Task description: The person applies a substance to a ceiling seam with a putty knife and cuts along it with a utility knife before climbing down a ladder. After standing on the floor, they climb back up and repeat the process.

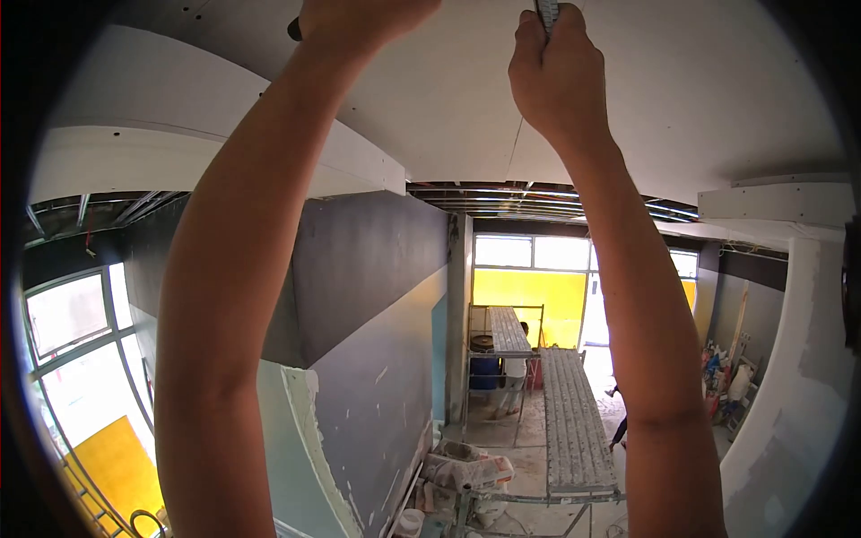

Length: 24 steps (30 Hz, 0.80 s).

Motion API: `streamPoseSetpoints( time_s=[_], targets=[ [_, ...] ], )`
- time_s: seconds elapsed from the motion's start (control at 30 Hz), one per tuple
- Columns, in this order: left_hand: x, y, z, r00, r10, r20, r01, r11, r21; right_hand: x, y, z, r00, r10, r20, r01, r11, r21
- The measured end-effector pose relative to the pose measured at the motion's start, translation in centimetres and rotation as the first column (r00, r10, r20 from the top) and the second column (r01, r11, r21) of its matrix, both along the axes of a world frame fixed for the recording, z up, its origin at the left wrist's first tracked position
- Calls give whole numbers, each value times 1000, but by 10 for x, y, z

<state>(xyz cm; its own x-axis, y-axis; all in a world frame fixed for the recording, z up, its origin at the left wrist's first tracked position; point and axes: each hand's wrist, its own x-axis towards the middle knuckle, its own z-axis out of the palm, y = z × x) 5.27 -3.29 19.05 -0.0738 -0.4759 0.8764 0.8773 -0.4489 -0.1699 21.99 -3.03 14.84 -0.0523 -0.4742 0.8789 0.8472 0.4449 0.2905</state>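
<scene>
Both my arms reach up to the white ceiling board point(448, 117). My left hand point(363, 16) is cut off by the top edge of the view. A dark rounded end, like that of a handle, sticks out beside it point(294, 30); the rest of that object and most of the fingers are out of sight. My right hand point(565, 76) is closed around a narrow silver-grey ridged tool point(547, 11), whose upper part leaves the frame. Between my arms, a thin seam point(517, 143) runs along the board.
Below, scaffold planks point(574, 421) rest on metal frames, with a person point(515, 377) standing behind. Buckets and sacks point(471, 466) lie beside the grey wall point(359, 386). A boxed ceiling drop point(359, 161) hangs at left. Bare ceiling framing point(502, 193) shows farther back.
</scene>
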Motion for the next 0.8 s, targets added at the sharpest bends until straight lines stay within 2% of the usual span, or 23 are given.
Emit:
streamPoseSetpoints(
  time_s=[0.1, 0.23, 0.27, 0.3, 0.33, 0.4, 0.43, 0.5, 0.53, 0.6, 0.7, 0.8],
  targets=[
    [0, 4, 2, 1000, 13, 8, -13, 1000, 27, 5, 13, 0, 1000, 12, 12, -12, 999, 31],
    [-1, -9, -5, 1000, 24, -2, -24, 1000, -1, 27, 58, -22, 984, -153, -95, 126, 963, -239],
    [-4, -4, -1, 999, 27, -18, -27, 1000, -4, 35, 66, -41, 977, -162, -138, 91, 904, -417],
    [-3, -2, 2, 999, 28, -42, -28, 1000, -5, 42, 72, -60, 969, -191, -157, 99, 882, -462],
    [-3, -8, 2, 999, 21, -40, -20, 1000, 11, 45, 71, -74, 969, -147, -196, 40, 884, -466],
    [-4, -15, 0, 998, 30, -50, -37, 990, -135, 45, 61, -83, 965, -85, -250, -49, 873, -486],
    [-4, -12, 0, 998, 30, -52, -37, 990, -133, 42, 55, -80, 964, -85, -251, -50, 873, -485],
    [-2, -8, 3, 997, 76, 0, -75, 994, -79, 30, 31, -66, 995, 33, -94, -52, 975, -214],
    [-2, -8, 3, 997, 75, 1, -75, 994, -79, 24, 19, -58, 995, 32, -92, -52, 976, -214],
    [-3, -9, 1, 998, 57, -2, -57, 995, -77, 11, -1, -40, 994, 108, 23, -106, 991, -77],
    [-3, -12, -7, 998, -14, -62, 14, 1000, -1, 4, -13, -19, 992, 114, 54, -113, 993, -31],
    [-2, -14, -9, 998, -17, -65, 16, 1000, -15, 2, -16, -9, 994, 99, 43, -97, 994, -53]
  ],
)
